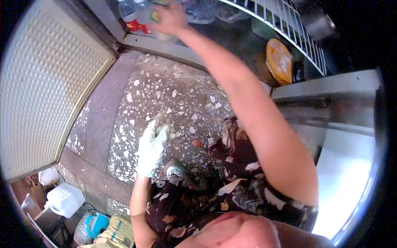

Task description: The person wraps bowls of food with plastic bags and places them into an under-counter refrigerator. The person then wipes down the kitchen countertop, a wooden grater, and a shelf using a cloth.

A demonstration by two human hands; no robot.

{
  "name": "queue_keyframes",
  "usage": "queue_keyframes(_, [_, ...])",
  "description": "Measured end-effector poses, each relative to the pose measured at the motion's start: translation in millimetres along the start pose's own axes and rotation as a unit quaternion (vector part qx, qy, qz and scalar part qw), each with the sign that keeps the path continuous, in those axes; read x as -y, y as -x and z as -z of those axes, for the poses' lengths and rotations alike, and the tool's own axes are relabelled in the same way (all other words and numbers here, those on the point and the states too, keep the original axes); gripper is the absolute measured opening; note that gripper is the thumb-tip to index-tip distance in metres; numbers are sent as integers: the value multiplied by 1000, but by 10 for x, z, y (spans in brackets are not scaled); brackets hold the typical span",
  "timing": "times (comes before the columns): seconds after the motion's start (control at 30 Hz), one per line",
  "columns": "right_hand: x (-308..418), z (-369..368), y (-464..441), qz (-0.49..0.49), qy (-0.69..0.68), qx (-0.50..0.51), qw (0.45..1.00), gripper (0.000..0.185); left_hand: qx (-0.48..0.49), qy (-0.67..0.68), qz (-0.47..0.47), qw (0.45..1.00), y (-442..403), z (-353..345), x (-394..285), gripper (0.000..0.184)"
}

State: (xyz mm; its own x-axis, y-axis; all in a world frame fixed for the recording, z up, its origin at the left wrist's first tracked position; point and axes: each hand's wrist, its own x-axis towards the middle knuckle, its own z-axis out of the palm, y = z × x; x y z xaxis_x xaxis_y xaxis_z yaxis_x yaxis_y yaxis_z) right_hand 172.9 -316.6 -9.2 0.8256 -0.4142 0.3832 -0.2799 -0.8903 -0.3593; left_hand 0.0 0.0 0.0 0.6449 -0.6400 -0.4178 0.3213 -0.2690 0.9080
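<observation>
My right hand (pixel 170 20), bare, reaches forward into a low cupboard, beside clear plastic bottles (pixel 131 17) with red labels. A pale bottle with a yellow-green mark (pixel 154 16) is right at its fingers. Motion blur hides whether the fingers close on it. My left hand (pixel 154 144) wears a thin, loose whitish glove and hangs over the speckled floor. Its fingers point forward, slightly apart, and nothing shows in them.
A white wire rack (pixel 285 29) crosses the cupboard, with an orange-yellow package (pixel 278 61) beneath it. A textured door panel (pixel 49 78) stands at the left. A white jug (pixel 65 200), a blue-handled container (pixel 96 224) and a beige sack (pixel 115 232) sit at lower left. A small reddish object (pixel 196 143) lies on the floor.
</observation>
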Motion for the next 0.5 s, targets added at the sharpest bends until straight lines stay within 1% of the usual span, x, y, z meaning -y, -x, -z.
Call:
queue_keyframes(0.03, [42, -93, -59, -54, -16, 14, 998, 77, -6, 1, 11, 1000, 12, 27, 23, 52])
queue_keyframes(0.07, [41, -155, -116, -10, 25, -19, 999, 76, 1, 34, 15, 999, 27, 47, 61, 51])
queue_keyframes(0.1, [-57, -295, -59, -59, 26, -44, 997, 75, -6, 35, 14, 999, 40, -59, 72, 50])
queue_keyframes(0.17, [-144, -333, -135, -71, 28, 5, 997, 73, -4, 34, 35, 999, 54, -109, 104, 47])
queue_keyframes(0.2, [-181, -303, -109, -78, 36, 5, 996, 73, 7, 31, 29, 999, 47, -142, 85, 46])
queue_keyframes(0.27, [-183, -285, -84, -33, 43, -9, 998, 74, 32, 31, 44, 998, 25, -148, 47, 48])
queue_keyframes(0.3, [-199, -287, -110, -33, 45, -10, 998, 74, 47, 31, 58, 997, 14, -146, 46, 49])
queue_keyframes(0.37, [-232, -312, -114, -17, 45, -55, 997, 76, 52, 37, 54, 996, 7, -167, 121, 51])
queue_keyframes(0.4, [-225, -279, -58, -20, 45, -52, 997, 76, 63, 39, 49, 996, 16, -176, 137, 51])
queue_keyframes(0.43, [-207, -227, -6, -7, 49, -114, 992, 69, 74, 39, 42, 996, 15, -178, 142, 52])
queue_keyframes(0.47, [-180, -180, 48, 7, 51, -175, 983, 63, 72, 27, 63, 995, 19, -185, 143, 50])
queue_keyframes(0.5, [-134, 135, 165, -12, 20, -116, 993, 60, 71, 27, 64, 995, 23, -158, 155, 50])
